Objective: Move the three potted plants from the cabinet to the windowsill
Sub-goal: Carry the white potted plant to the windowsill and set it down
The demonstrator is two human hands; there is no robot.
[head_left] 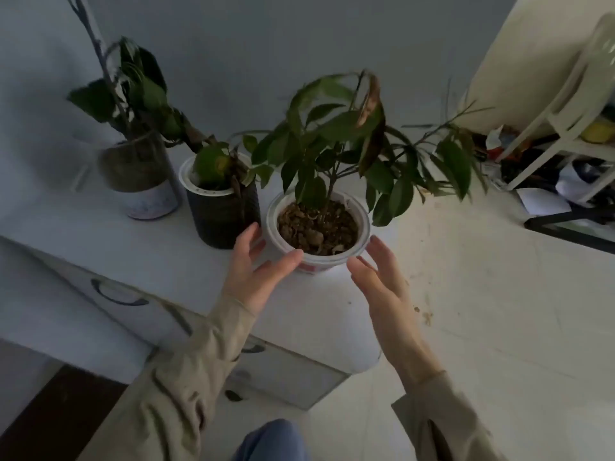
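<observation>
L hand (258, 277) is held open, fingers spread, at the left side of the white pot (317, 257); thumb tip sits at or just short of the rim, contact can't be confirmed. R hand (382, 287) is also held open, palm turned inward, just beside the pot's right side, a small gap seen between fingertips and rim. Nothing is gripped by either hand. Both arms are covered by beige sleeves (186, 377).

The white pot is seen between the hands, near the front corner of the cabinet (166, 261), upright, filled w/ brown soil and a leafy plant; one brown dried leaf hangs at the top. A red band is visible at the pot's base.

Just left of it, close or touching, a dark pot (226, 217) w/ white rim is placed, holding a smaller plant. Further left, near the wall, a third pot (143, 188) is set, clear at the top and pale at the base, w/ a tall stem and dark leaves. All 3 pots are on the cabinet top.

Drawer handles are seen on the cabinet front. At right, a white rack (572, 128) w/ clutter stands on the pale floor (482, 294). Blue trousers (273, 440) are seen at bottom.
</observation>
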